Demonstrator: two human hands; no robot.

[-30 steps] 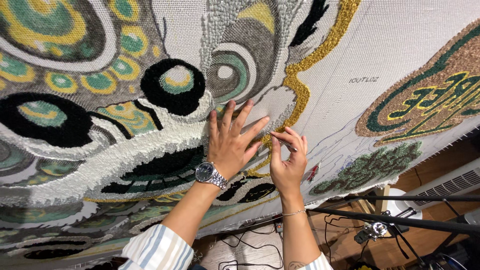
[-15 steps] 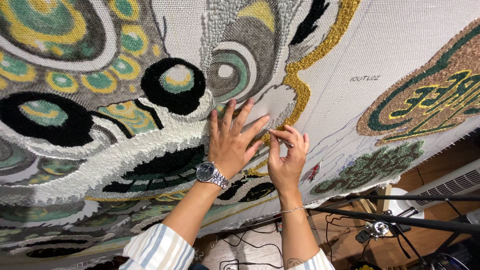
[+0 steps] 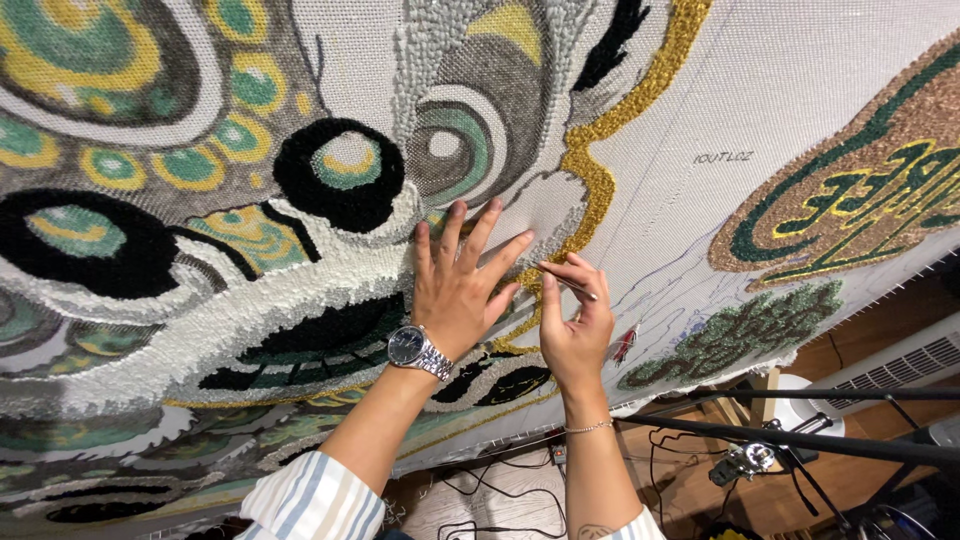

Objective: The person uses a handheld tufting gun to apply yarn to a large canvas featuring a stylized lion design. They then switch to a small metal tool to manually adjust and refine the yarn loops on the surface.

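A large tufted rug (image 3: 250, 300) with green, yellow, black and white patterns is stretched on a frame in front of me. My left hand (image 3: 458, 285), with a silver wristwatch, lies flat on the rug, fingers spread, beside a gold yarn outline (image 3: 590, 150). My right hand (image 3: 574, 315) pinches a thin metal tool (image 3: 568, 281) whose tip sits at the gold outline close to my left fingertips. A thin bracelet circles my right wrist.
Bare white backing cloth (image 3: 770, 110) fills the upper right of the frame, with a green and tan patch (image 3: 860, 190) farther right. Below the rug run a black metal bar (image 3: 800, 435), cables (image 3: 490, 500) on the floor and a wooden surface (image 3: 700, 480).
My right hand has shifted slightly along the gold outline with the thin tool. My left hand stays flat on the rug.
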